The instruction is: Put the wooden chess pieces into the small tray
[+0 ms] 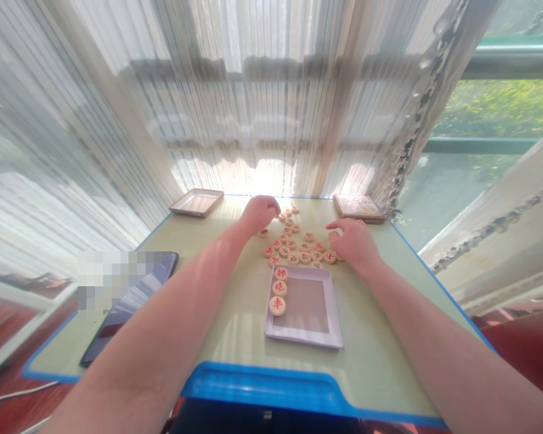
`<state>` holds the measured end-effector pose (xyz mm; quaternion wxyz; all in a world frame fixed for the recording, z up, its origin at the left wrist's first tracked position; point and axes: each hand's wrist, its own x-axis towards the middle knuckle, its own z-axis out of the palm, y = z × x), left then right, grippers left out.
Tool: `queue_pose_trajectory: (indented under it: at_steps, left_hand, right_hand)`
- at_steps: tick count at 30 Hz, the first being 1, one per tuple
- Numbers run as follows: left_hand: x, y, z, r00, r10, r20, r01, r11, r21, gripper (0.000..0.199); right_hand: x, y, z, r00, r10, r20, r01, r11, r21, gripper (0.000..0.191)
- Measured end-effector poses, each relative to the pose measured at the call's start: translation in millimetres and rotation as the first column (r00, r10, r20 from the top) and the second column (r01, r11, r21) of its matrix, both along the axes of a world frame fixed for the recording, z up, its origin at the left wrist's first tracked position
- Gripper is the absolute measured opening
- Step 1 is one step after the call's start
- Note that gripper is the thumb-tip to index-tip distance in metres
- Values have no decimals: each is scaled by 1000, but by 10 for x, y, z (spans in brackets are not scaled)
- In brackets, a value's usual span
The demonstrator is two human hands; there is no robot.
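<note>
Round wooden pieces (304, 246) with red or black characters lie loosely spread on the pale green table. Nearer to me, a shallow white box (335, 307) holds three red-marked pieces (279, 288) in a column along its left side. My left hand (263, 213) is at the far left of the spread, its fingers curled down beside the farthest pieces; whether they hold one is hidden. At the right edge of the spread is my right hand (350, 239), index finger and thumb apart, with no piece visible between them.
An open shallow tray (197, 202) sits at the far left corner, a flat patterned box (359, 207) at the far right. A dark tablet (131, 307) lies left of my left forearm. Curtains hang behind the table (235, 337).
</note>
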<state>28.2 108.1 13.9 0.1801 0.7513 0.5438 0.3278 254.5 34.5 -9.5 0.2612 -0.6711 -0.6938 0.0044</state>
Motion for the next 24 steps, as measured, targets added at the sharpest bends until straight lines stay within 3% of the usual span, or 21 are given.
queue_pose_trajectory:
  at_steps: [6,8,11,13,16,21,24]
  left_hand:
    - [96,-247,231,994,75,84,-89,980,177,28]
    - [69,-362,320,996,86,-12,-83,983,164,29]
    - [-31,-547,378,958,18,-286,-21,1000,-7,33]
    - [-112,-672,346,904,-53,-423,0,992,-124,36]
    - [-224,-824,211,906,-105,-410,24,980,-197,37]
    - [-329,-849,-45,932,-137,-335,83,982,-170,36]
    - [-317,-787,-121,942,-141,-305,103,985,-138,30]
  right_hand:
    - [5,-56,35,994,45,95,-46,999,12,30]
    - [22,-71,57,991,32,131,-33,999,5,31]
    - [56,-57,83,996,-18,83,24,997,-75,35]
    - [80,-34,100,997,-80,9,80,981,-174,38]
    - [122,-37,151,988,-153,-34,138,950,-279,39]
    - [204,-172,280,975,-179,-134,98,880,-465,43]
    - [241,-226,315,948,-178,-264,39,889,-456,44]
